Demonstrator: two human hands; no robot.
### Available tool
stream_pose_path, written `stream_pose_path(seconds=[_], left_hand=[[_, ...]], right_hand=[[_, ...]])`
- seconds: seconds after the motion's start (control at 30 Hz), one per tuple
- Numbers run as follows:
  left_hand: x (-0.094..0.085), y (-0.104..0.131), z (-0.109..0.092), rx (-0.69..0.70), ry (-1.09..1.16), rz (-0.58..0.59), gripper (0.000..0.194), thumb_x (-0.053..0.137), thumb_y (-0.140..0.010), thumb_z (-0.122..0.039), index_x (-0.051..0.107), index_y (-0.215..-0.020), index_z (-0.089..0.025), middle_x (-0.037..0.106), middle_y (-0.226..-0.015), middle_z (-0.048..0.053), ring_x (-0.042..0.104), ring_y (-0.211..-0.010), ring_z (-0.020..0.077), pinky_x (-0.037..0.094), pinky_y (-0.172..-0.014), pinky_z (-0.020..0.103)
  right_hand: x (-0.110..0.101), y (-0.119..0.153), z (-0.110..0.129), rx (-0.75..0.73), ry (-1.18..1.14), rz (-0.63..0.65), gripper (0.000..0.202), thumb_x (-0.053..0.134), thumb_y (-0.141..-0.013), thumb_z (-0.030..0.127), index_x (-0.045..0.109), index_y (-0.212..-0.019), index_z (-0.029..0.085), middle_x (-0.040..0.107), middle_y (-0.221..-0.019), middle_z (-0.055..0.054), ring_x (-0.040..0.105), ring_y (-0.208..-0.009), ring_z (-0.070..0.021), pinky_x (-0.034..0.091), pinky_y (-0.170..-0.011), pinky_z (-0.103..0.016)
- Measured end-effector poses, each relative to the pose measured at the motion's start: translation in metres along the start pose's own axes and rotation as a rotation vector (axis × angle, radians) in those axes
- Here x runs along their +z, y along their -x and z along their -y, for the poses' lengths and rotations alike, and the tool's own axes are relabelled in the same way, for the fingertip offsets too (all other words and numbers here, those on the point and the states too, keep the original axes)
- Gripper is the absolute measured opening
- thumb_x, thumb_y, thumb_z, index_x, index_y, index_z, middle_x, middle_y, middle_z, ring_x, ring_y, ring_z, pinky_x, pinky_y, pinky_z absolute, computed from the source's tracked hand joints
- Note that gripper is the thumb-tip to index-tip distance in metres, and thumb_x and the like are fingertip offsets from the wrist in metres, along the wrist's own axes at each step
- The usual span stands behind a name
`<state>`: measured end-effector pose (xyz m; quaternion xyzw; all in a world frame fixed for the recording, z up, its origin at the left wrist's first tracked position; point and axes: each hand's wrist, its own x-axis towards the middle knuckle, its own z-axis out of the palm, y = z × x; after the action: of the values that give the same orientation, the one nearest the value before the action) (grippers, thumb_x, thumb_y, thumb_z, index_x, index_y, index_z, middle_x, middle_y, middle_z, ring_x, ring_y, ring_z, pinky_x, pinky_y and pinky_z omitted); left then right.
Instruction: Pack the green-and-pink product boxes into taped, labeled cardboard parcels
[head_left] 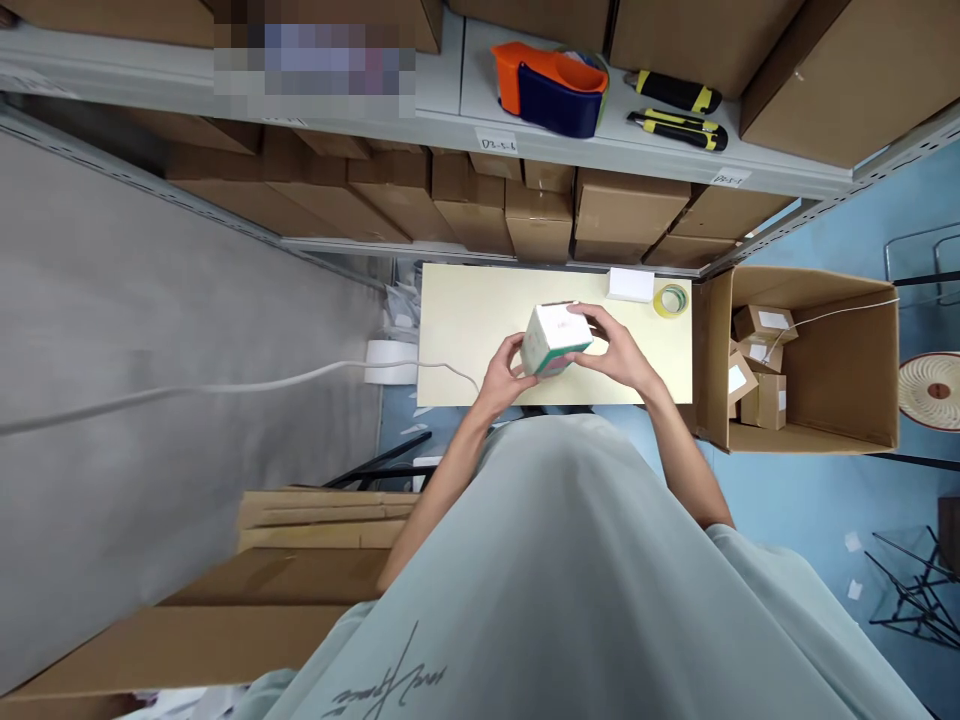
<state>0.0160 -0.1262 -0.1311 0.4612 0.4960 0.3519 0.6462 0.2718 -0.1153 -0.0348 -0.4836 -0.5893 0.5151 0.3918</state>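
A small white carton with green edging (556,338) is held up over the pale yellow tabletop (465,310), slightly tilted. My left hand (508,378) grips its left side, thumb along the lower edge. On the other side, my right hand (611,350) has its fingers on the top edge and its thumb on the lower right corner. The carton's underside and far face are hidden. Behind my right hand, a white box (631,285) lies at the table's back edge, beside a roll of tape (670,300).
Right of the table stands a large open cardboard box (840,360) with several small parcels (765,320). The shelf (450,120) above bears an orange and blue tape dispenser (551,90) and utility knives (679,110). A white cable (300,378) crosses from the left.
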Motion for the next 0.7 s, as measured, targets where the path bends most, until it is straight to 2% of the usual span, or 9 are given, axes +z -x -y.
stream_pose_path(seconds=[0.13, 0.2, 0.3, 0.37, 0.47, 0.53, 0.6, 0.7], left_hand=[[-0.01, -0.009, 0.008, 0.24, -0.155, -0.093, 0.068, 0.087, -0.079, -0.037, 0.061, -0.141, -0.029, 0.058, -0.161, 0.014, 0.049, -0.162, 0.0339, 0.056, -0.124, 0.051], [-0.014, -0.013, 0.01, 0.309, -0.185, -0.112, 0.062, 0.084, -0.082, -0.035, 0.061, -0.14, -0.029, 0.054, -0.166, 0.014, 0.046, -0.165, 0.0326, 0.054, -0.126, 0.051], [-0.018, -0.017, 0.012, 0.32, -0.179, -0.123, 0.061, 0.081, -0.084, -0.034, 0.062, -0.142, -0.029, 0.053, -0.169, 0.015, 0.049, -0.164, 0.0322, 0.054, -0.126, 0.05], [-0.022, -0.019, 0.015, 0.28, -0.16, -0.13, 0.068, 0.081, -0.082, -0.034, 0.062, -0.148, -0.029, 0.056, -0.169, 0.016, 0.055, -0.159, 0.0329, 0.058, -0.122, 0.048], [-0.032, -0.019, 0.022, 0.151, -0.12, -0.183, 0.087, 0.083, -0.075, -0.032, 0.059, -0.158, -0.026, 0.063, -0.163, 0.017, 0.064, -0.149, 0.0349, 0.062, -0.115, 0.047], [-0.041, -0.019, 0.028, 0.057, -0.08, -0.278, 0.093, 0.083, -0.071, -0.029, 0.059, -0.161, -0.025, 0.069, -0.157, 0.017, 0.068, -0.144, 0.0362, 0.062, -0.116, 0.048], [-0.052, -0.02, 0.032, -0.007, -0.035, -0.4, 0.089, 0.081, -0.07, -0.026, 0.064, -0.158, -0.024, 0.073, -0.152, 0.016, 0.069, -0.143, 0.0365, 0.06, -0.119, 0.049], [-0.072, -0.024, 0.037, -0.066, 0.038, -0.586, 0.07, 0.077, -0.076, -0.025, 0.073, -0.146, -0.022, 0.074, -0.151, 0.015, 0.067, -0.146, 0.0354, 0.059, -0.12, 0.046]], right_hand=[[0.012, 0.02, 0.002, -0.098, 0.117, 0.008, 0.05, 0.085, -0.097, 0.038, 0.067, -0.143, 0.032, 0.064, -0.168, -0.012, 0.062, -0.156, -0.0319, 0.055, -0.126, -0.05], [0.018, 0.026, 0.001, -0.155, 0.166, 0.016, 0.043, 0.079, -0.101, 0.033, 0.067, -0.142, 0.033, 0.061, -0.171, -0.011, 0.059, -0.159, -0.0303, 0.053, -0.128, -0.05], [0.025, 0.026, -0.003, -0.214, 0.195, 0.019, 0.041, 0.076, -0.104, 0.033, 0.067, -0.144, 0.036, 0.061, -0.172, -0.01, 0.058, -0.16, -0.0292, 0.052, -0.129, -0.051], [0.027, 0.017, -0.008, -0.216, 0.187, -0.013, 0.045, 0.079, -0.104, 0.039, 0.066, -0.146, 0.036, 0.064, -0.168, -0.01, 0.059, -0.159, -0.03, 0.056, -0.126, -0.051], [0.032, -0.01, -0.024, -0.128, 0.146, -0.114, 0.062, 0.085, -0.097, 0.059, 0.065, -0.15, 0.034, 0.068, -0.161, -0.012, 0.064, -0.152, -0.0321, 0.063, -0.116, -0.047], [0.039, -0.038, -0.04, -0.037, 0.092, -0.165, 0.075, 0.085, -0.093, 0.071, 0.063, -0.152, 0.032, 0.071, -0.156, -0.013, 0.07, -0.143, -0.0322, 0.066, -0.111, -0.046], [0.054, -0.071, -0.06, 0.037, 0.015, -0.173, 0.083, 0.082, -0.09, 0.08, 0.061, -0.153, 0.031, 0.075, -0.147, -0.012, 0.075, -0.13, -0.0302, 0.067, -0.106, -0.045], [0.091, -0.127, -0.093, 0.125, -0.088, -0.151, 0.087, 0.08, -0.086, 0.087, 0.059, -0.149, 0.031, 0.081, -0.123, -0.009, 0.078, -0.109, -0.0255, 0.067, -0.102, -0.043]])
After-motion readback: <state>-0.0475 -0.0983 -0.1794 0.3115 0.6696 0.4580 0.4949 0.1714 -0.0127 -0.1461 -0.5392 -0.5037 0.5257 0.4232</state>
